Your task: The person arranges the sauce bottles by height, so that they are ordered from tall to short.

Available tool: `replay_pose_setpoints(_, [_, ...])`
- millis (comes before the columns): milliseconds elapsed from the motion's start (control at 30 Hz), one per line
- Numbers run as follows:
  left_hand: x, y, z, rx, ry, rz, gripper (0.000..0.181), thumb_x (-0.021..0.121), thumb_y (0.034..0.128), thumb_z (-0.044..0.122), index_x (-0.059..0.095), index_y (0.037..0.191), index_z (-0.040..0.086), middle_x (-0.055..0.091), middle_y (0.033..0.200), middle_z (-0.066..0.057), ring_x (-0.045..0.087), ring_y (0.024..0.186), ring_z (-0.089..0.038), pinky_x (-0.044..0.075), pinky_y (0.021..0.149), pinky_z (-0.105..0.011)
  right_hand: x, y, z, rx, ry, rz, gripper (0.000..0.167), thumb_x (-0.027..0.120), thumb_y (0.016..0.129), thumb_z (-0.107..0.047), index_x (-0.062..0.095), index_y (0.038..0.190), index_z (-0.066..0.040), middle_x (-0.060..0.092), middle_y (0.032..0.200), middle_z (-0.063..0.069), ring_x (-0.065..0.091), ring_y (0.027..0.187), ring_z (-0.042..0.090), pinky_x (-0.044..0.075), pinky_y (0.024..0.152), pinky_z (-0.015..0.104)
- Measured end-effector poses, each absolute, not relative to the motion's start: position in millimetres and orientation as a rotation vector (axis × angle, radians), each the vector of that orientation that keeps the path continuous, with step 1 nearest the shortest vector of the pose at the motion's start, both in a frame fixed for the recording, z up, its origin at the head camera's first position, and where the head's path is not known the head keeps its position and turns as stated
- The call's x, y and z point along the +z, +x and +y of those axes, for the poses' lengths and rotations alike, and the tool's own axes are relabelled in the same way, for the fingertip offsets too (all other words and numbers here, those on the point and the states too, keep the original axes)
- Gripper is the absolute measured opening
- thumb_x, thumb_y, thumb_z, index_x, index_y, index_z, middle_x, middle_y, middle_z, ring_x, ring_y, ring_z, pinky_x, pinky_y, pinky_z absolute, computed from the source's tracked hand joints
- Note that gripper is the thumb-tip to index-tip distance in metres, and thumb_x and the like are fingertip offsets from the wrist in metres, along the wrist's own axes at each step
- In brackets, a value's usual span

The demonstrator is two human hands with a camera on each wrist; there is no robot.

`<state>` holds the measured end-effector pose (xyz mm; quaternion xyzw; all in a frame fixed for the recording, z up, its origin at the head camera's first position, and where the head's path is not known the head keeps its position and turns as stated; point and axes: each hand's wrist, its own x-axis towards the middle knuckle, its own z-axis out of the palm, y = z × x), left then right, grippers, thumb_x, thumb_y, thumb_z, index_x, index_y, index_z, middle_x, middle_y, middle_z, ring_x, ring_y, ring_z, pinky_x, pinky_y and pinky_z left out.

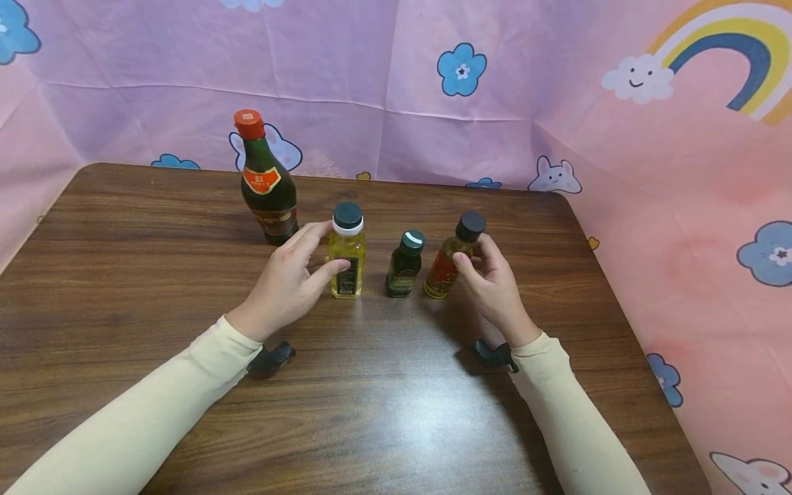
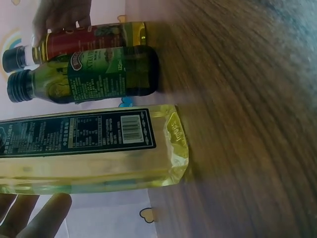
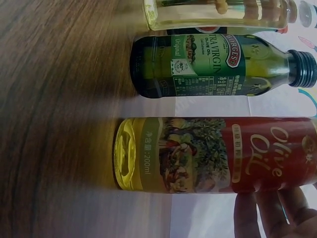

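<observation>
In the head view, my left hand holds a clear square bottle of yellow oil with a dark green cap, thumb on its front and fingers round its left side. My right hand grips an olive oil bottle with a red label and black cap, thumb in front and fingers behind. Between these two stands a small dark green olive oil bottle, which neither hand touches. The right wrist view shows fingers against the side of the red-labelled bottle. All three bottles are upright.
Behind my left hand stands a tall dark sauce bottle with a red cap. The brown wooden table meets a pink and purple patterned cloth at its back and right sides. Black straps show at both wrists.
</observation>
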<state>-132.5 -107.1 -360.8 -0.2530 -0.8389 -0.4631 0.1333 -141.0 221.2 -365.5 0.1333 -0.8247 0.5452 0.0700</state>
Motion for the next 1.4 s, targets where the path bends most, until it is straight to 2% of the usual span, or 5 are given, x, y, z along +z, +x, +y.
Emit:
replay_pose_setpoints(233, [-356,-142,-107,-1.294,-0.699,-2.438,0.057,0.069,0.0999,0.011,0.044,0.15,-0.001,0.055,0.142,-0.018,0.056,0.129,-0.035,0.047,0.105,-0.058,-365,-142,221,1.65,0.409,-2.468,0.034,0.061,0.104,-0.007,0.053,0.135,0.001,0.061,0.124,0.021,0.061,0.114,0.031,0.051,0.101,0.053])
replay_pose_setpoints(433, [-346,-159,-106,-1.278,-0.699,-2.418,0.057,0.064,0.1025,0.012,0.04,0.152,-0.003,0.052,0.142,-0.021,0.053,0.13,-0.035,0.044,0.109,-0.056,-366,-142,221,1.658,0.402,-2.47,0.034,0.061,0.104,-0.007,0.053,0.136,0.0,0.061,0.125,0.021,0.061,0.115,0.032,0.05,0.101,0.052])
replay_pose_setpoints(733, [-331,-186,-104,-1.331,-0.57,-2.402,0.052,0.068,0.1007,0.014,0.049,0.147,-0.001,0.056,0.139,-0.019,0.053,0.13,-0.034,0.042,0.112,-0.054,-366,-142,221,1.646,0.396,-2.482,0.034,0.061,0.104,-0.008,0.053,0.136,0.0,0.061,0.126,0.02,0.062,0.115,0.033,0.051,0.099,0.052])
replay_pose_setpoints(1100, [-333,-205,-107,-1.373,-0.501,-2.447,0.057,0.066,0.101,0.008,0.043,0.153,0.003,0.051,0.148,-0.019,0.047,0.139,-0.033,0.04,0.116,-0.052,-366,-143,220,1.637,0.408,-2.478,0.034,0.061,0.104,-0.007,0.054,0.136,0.0,0.061,0.125,0.019,0.062,0.112,0.029,0.052,0.093,0.029])
replay_pose_setpoints(1400, [-339,-210,-108,-1.442,-0.448,-2.51,0.055,0.064,0.1025,0.009,0.043,0.153,0.004,0.048,0.149,-0.019,0.052,0.135,-0.036,0.043,0.113,-0.052,-363,-142,219,1.637,0.397,-2.478,0.034,0.062,0.103,-0.006,0.053,0.136,0.001,0.061,0.123,0.02,0.062,0.112,0.03,0.053,0.095,0.038])
